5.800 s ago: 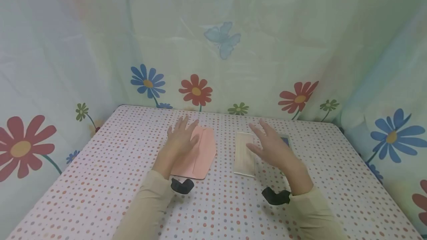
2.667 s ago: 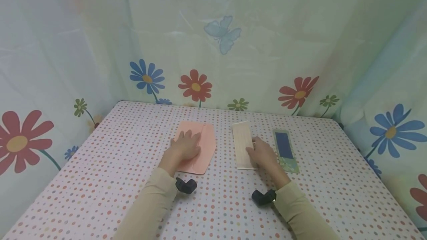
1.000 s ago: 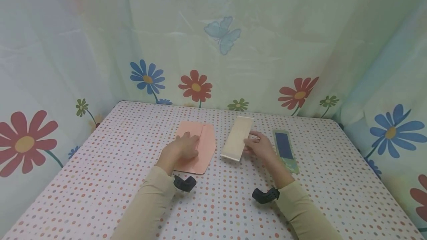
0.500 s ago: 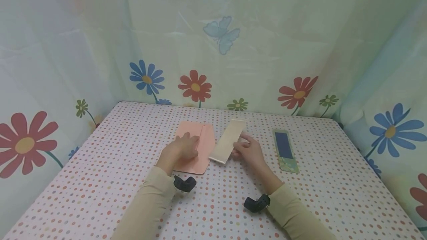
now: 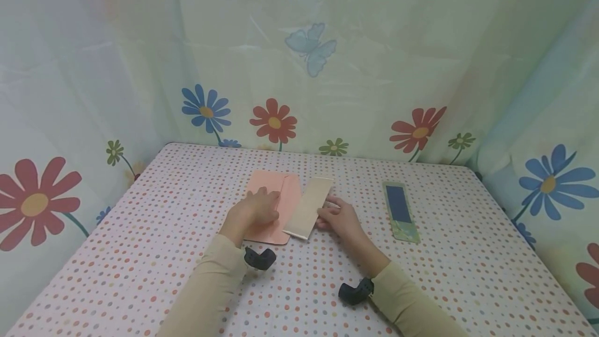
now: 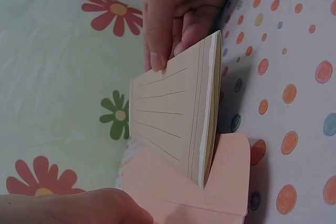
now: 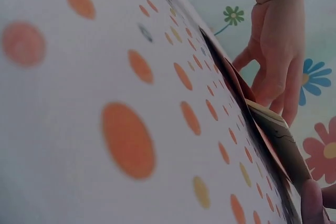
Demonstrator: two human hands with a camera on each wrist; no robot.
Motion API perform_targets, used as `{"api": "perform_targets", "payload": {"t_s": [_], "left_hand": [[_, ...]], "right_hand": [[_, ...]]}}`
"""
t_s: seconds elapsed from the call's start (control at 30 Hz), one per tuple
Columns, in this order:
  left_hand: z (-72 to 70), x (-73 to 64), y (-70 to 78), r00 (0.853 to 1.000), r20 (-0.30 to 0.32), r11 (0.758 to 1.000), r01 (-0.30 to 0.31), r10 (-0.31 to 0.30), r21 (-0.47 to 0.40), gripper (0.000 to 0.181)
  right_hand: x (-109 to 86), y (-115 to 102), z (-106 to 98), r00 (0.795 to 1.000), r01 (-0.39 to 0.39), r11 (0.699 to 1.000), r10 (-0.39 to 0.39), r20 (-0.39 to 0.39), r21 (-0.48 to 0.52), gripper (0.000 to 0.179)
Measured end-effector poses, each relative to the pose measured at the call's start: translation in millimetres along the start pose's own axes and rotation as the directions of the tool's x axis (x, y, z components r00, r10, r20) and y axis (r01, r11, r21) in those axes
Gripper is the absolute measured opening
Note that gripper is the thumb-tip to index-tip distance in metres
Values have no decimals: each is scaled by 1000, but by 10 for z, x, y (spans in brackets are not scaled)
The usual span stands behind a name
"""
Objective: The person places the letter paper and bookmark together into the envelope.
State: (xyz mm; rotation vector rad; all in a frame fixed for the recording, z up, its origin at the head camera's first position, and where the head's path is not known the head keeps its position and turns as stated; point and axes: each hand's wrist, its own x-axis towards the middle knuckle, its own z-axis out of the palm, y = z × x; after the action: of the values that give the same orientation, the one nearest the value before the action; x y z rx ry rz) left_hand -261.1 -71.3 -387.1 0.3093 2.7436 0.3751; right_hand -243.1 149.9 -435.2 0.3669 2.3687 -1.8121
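Note:
On the spotted table lies a pink envelope (image 5: pixel 292 191), its flap side to the right. My left hand (image 5: pixel 255 209) rests on it, fingertips pressing the surface near the flap line. My right hand (image 5: pixel 340 218) pinches the right edge of a folded beige letter paper (image 5: pixel 310 203) between thumb and fingers. In the left wrist view the letter paper (image 6: pixel 163 103) shows printed lines and parted layers at its near end. It is tilted, its left edge low over the right part of the envelope (image 6: pixel 226 166). Whether they touch is hard to tell.
A green card (image 5: pixel 401 212) with a dark blue panel lies flat to the right of my right hand. The spotted tablecloth (image 5: pixel 299 295) runs to the back edge, where a flowered curtain (image 5: pixel 365 56) hangs on three sides.
My right hand has taken hold of the letter paper, lifted and tilted it, and moved it left and lower over the envelope's right side. My left hand has come down onto the envelope.

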Motion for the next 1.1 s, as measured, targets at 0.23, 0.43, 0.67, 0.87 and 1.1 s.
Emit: {"api": "perform_targets", "payload": {"t_s": [0.23, 0.43, 0.67, 0.87, 1.1], "left_hand": [[1, 2, 21, 1000, 0, 1000, -9, 9, -4, 61], [11, 8, 29, 1000, -5, 1000, -18, 18, 12, 60], [16, 17, 32, 1000, -6, 1000, -17, 17, 21, 60], [20, 25, 18, 999, 1, 999, -36, 36, 34, 61], [6, -12, -1, 1000, 0, 1000, 22, -22, 8, 63]], "right_hand": [[4, 19, 22, 1000, 24, 999, -23, 12, -30, 61], [-10, 23, 27, 995, 90, 987, -83, 61, -136, 74], [-51, 26, 35, 977, 209, 919, -186, 99, -335, 77], [-111, 33, 36, 965, 258, 873, -215, 149, -415, 61], [-149, 17, 76, 890, 456, 720, -357, 284, -523, 49]]}}
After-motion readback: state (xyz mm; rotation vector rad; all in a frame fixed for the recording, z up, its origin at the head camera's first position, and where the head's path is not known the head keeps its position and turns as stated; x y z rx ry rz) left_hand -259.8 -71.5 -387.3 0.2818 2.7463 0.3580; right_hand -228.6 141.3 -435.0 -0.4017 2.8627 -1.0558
